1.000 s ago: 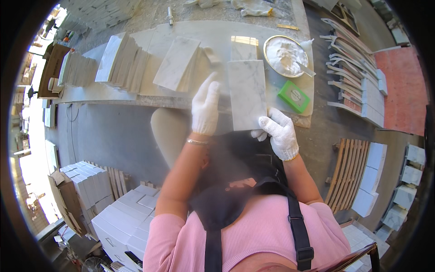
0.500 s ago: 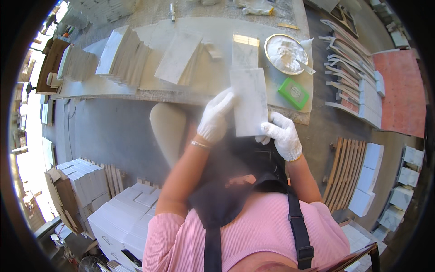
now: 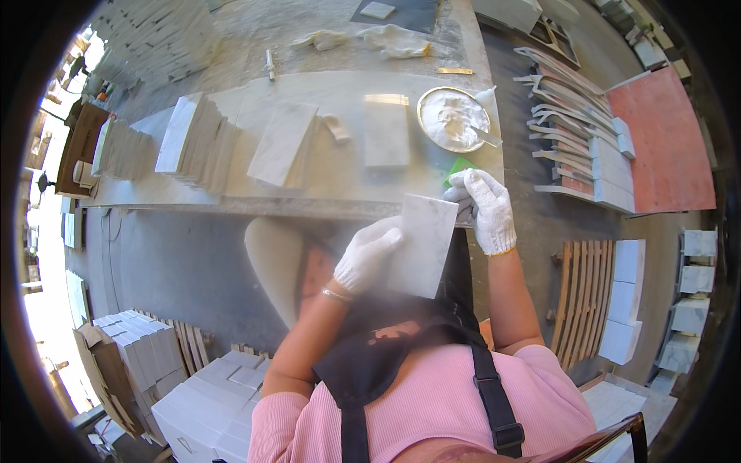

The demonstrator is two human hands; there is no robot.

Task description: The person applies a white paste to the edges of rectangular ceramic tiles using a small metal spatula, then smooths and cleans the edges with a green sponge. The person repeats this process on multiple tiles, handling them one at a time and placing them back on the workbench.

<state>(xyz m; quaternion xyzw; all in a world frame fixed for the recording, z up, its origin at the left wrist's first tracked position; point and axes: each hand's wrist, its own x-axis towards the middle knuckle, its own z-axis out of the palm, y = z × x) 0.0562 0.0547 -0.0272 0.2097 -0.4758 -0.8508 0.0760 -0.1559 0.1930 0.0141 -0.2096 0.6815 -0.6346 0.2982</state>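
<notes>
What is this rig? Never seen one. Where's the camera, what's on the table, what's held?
No machine here: it's a person working with two hands in white gloves. Every picture comes from one wide fisheye camera worn on the head, looking down, so straight edges bend and picture left is the person's left.

The left hand holds a veined white slab by its left edge, in front of the table. The right hand is at a green block and hides most of it; I can't tell whether it grips it.

On the table: a flat-lying slab, a bowl of white material with a tool in it, and more slabs to the left.
</notes>
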